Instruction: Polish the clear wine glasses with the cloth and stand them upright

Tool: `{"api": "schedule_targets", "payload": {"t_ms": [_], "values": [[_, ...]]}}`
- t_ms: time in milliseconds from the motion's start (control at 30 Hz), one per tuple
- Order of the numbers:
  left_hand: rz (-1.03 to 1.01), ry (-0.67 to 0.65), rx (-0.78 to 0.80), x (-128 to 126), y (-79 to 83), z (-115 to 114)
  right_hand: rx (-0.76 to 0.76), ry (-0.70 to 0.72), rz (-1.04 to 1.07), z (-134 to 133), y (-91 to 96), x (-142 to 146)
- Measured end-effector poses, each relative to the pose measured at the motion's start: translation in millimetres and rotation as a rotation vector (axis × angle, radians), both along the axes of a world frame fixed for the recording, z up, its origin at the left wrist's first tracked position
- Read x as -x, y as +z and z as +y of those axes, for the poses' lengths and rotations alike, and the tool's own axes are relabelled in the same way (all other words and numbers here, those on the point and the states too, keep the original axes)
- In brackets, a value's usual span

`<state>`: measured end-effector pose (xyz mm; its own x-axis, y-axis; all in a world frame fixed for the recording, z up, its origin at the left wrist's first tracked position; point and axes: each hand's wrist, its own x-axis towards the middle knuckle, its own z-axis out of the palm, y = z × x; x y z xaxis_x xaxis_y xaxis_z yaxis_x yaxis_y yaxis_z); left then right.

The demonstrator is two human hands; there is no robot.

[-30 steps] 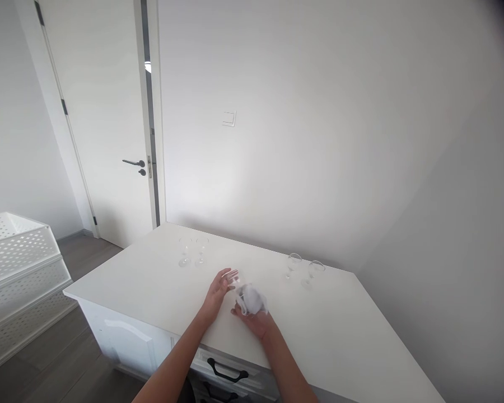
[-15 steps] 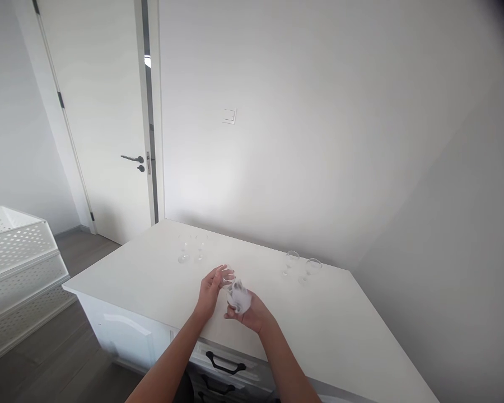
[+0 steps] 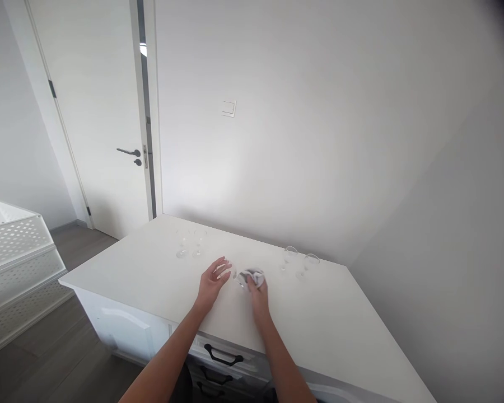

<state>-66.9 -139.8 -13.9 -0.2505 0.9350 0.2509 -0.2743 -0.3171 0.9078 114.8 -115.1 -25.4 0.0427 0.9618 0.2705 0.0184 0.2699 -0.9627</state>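
My left hand is curled around the bowl of a clear stemmed glass, which is tilted on its side above the counter. A white and grey cloth is bunched in my right hand, thumb pressed on top. The cloth lies at the foot end of that glass and hides part of it. Two more stemmed glasses stand upright beyond my left hand, a left one and a right one. Another pair, a wine glass and its neighbour, stands to the right near the wall.
The white countertop meets the wall at the back. Below its front edge are drawers with black handles. Stacked white perforated baskets stand on the floor at the left, near a door with a black handle.
My right hand has turned from palm-up beneath the cloth to gripping it from above, and shifted slightly right and away from me. The left hand still holds the glass. The view tilted slightly.
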Motion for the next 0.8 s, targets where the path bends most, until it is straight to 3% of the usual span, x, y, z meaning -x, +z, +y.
{"api": "schedule_targets", "payload": {"t_ms": [67,133,300,500,567,700,733,767,800], "values": [[0.003,-0.055,-0.030,0,0.5,-2,0.045,0.275,0.033,-1,-2.0,7],[-0.031,-0.074,-0.054,2,0.2,-3,0.039,0.392,0.001,-4,-0.9,11],[-0.148,-0.126,-0.084,8,-1.1,-1,-0.099,0.427,-0.294,-3,7.7,9],[-0.193,-0.270,-0.149,11,1.8,0,-0.345,0.244,-0.882,2,19.6,15],[-0.224,-0.288,-0.137,12,-0.7,0,-0.226,0.308,-0.843,0,29.9,13],[-0.319,-0.372,-0.099,16,-9.1,0,0.250,0.895,-0.433,-8,47.7,4],[-0.330,-0.380,-0.102,17,-10.2,1,0.274,0.948,-0.390,-11,48.6,3],[-0.329,-0.375,-0.106,17,-10.6,1,0.221,0.890,-0.422,-12,47.6,4],[-0.320,-0.354,-0.110,16,-10.3,2,0.114,0.745,-0.506,-14,44.8,5]]}}
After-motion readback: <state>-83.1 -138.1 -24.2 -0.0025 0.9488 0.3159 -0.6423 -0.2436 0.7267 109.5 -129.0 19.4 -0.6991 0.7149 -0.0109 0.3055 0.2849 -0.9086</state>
